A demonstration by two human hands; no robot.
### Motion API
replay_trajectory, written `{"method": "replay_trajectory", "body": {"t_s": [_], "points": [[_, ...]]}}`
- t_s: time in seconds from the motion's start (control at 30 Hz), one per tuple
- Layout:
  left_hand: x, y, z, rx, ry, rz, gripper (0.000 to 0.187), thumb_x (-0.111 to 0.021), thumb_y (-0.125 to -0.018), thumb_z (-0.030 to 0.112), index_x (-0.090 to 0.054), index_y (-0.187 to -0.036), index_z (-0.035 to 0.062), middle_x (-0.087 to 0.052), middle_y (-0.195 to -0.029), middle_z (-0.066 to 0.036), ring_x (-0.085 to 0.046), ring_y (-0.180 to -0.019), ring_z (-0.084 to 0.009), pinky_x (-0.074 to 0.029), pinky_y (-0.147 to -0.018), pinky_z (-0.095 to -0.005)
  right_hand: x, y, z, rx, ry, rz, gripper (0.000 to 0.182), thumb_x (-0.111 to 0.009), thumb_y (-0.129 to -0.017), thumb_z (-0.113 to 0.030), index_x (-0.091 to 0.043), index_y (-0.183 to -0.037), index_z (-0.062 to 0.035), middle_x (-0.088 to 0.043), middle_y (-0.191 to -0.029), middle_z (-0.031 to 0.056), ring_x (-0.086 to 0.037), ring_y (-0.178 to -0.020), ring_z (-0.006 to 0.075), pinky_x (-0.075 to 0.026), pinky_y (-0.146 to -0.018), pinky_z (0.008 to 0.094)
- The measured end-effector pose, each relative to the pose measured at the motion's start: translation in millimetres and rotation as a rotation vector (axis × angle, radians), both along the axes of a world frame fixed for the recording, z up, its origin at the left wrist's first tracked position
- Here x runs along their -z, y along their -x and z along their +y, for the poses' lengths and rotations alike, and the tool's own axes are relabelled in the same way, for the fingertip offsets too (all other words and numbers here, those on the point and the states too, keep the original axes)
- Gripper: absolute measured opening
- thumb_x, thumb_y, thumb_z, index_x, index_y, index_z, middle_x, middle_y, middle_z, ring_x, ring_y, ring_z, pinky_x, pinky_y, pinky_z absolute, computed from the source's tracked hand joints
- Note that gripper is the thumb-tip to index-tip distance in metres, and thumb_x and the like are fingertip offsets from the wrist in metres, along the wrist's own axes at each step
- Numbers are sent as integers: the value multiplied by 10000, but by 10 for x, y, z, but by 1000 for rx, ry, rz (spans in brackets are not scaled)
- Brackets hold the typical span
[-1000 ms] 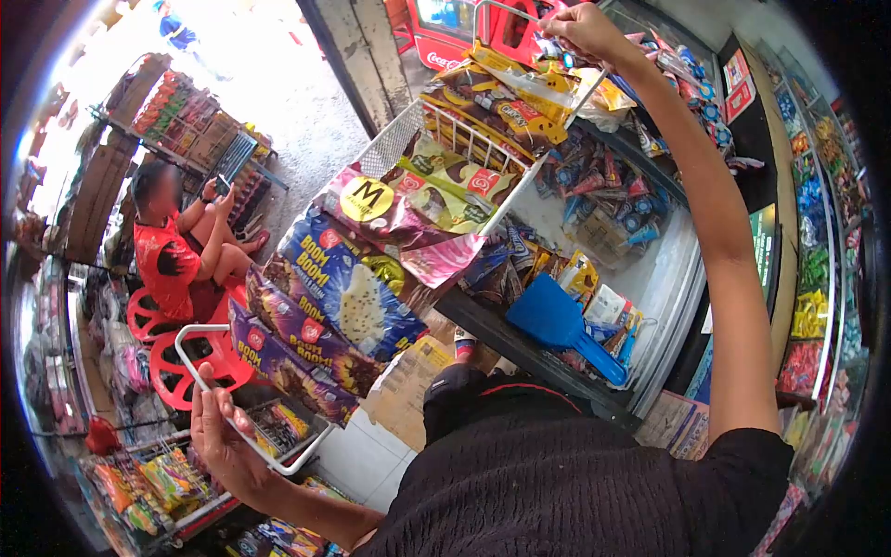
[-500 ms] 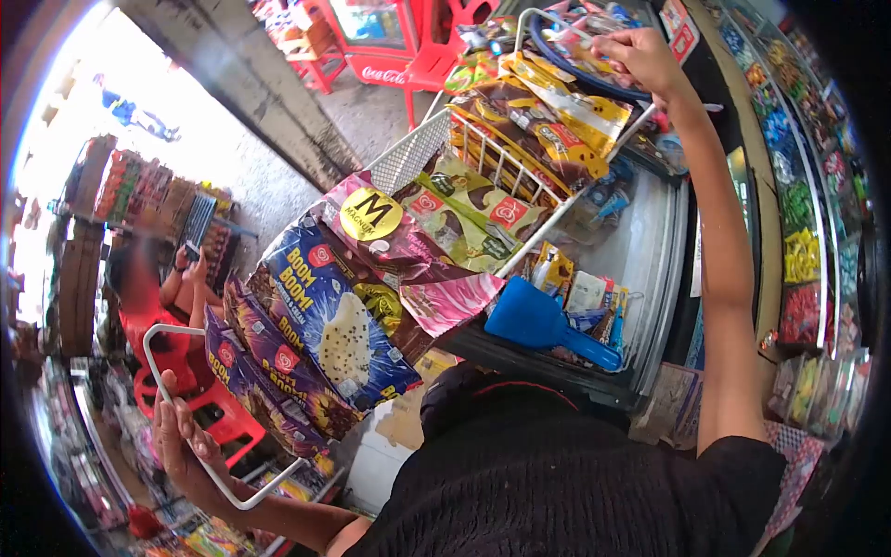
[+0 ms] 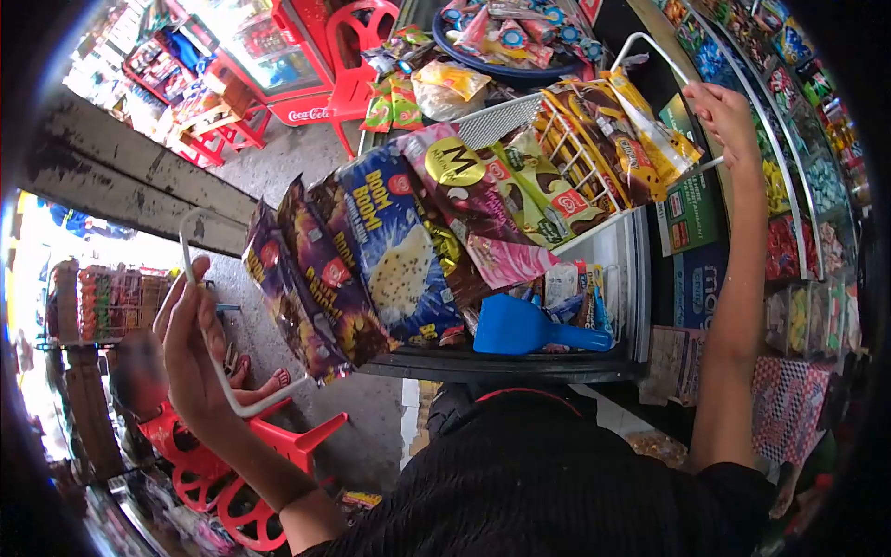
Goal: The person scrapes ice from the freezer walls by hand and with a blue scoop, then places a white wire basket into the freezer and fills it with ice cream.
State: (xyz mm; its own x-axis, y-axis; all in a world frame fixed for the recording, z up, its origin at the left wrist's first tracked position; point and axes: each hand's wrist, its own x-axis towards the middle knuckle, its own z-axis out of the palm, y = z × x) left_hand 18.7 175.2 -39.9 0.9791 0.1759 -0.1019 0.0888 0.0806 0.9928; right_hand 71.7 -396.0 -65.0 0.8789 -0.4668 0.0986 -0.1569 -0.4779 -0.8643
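A white wire freezer basket (image 3: pixel 583 243) filled with packaged ice creams is held between my hands, over an open chest freezer. My left hand (image 3: pixel 193 348) holds its left handle loop, fingers partly behind the wire. My right hand (image 3: pixel 726 123) is closed around the right handle. From left to right the basket carries purple Boom Boom packs (image 3: pixel 320 269), a blue Boom Boom pack (image 3: pixel 394 246), a pink Magnum pack (image 3: pixel 473 200), green packs (image 3: pixel 543 186) and brown-yellow packs (image 3: pixel 608 135). Below it lies a blue scoop (image 3: pixel 510 325), near the freezer edge (image 3: pixel 520 368).
A blue basin (image 3: pixel 445 42) of wrapped cones and other snack packs sits behind the basket. Left are a red chair (image 3: pixel 295 436) and a seated person (image 3: pixel 139 381). A wooden post (image 3: pixel 139 172) stands nearby. Shelves of sachets (image 3: pixel 789 186) line the right.
The view has swung. The basket, with both hands on its handles, now appears further right and more level. More of the basin and the fridge behind it shows.
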Motion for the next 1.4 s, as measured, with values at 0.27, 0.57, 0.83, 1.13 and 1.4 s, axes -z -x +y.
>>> {"method": "replay_trajectory", "body": {"t_s": [0.27, 0.57, 0.83, 1.13, 1.4], "points": [[178, -1051, -247, 250, -111, 7, 347, -475, -912, 201, -502, -1141, -57, -407, -631, 31, -342, -450, -3, -269, -375, -143, 152, 311, -250, 268, -24, 13, 265, -600, -835, -275, -654, -944, -40, -415, -558, -83, -256, -398, -15, -153, -356, 160], [421, -1708, -521, 350, -206, 72, 340, -473, -916, 240, -523, -1108, -37, -391, -633, 41, -337, -472, -4, -269, -394, -145, 350, 403, -273, 402, -94, 33, 234, -590, -838, -238, -660, -964, -53, -421, -558, -82, -266, -396, -23, -146, -358, 156], [749, -2030, -647, 376, -204, 126, 265, -468, -923, 227, -539, -1039, 0, -374, -590, 59, -321, -428, 2, -257, -380, -144, 703, 415, -168, 467, -244, 8, 268, -594, -838, -219, -625, -1015, -20, -414, -565, -80, -267, -379, -24, -167, -339, 142], [1083, -2250, -722, 413, -109, 188, 213, -446, -929, 196, -537, -1011, 22, -344, -594, 67, -268, -430, 6, -211, -385, -155, 935, 460, -45, 579, -268, -24, 210, -609, -819, -200, -663, -944, -40, -434, -578, -65, -270, -399, -13, -163, -359, 156], [1434, -2331, -728, 406, -111, 217, 195, -467, -921, 215, -548, -972, 45, -342, -585, 72, -266, -436, 5, -200, -375, -158, 1193, 447, -7, 607, -296, -32, 222, -576, -835, -193, -654, -953, -23, -434, -557, -60, -256, -387, -8, -162, -353, 163]]}}
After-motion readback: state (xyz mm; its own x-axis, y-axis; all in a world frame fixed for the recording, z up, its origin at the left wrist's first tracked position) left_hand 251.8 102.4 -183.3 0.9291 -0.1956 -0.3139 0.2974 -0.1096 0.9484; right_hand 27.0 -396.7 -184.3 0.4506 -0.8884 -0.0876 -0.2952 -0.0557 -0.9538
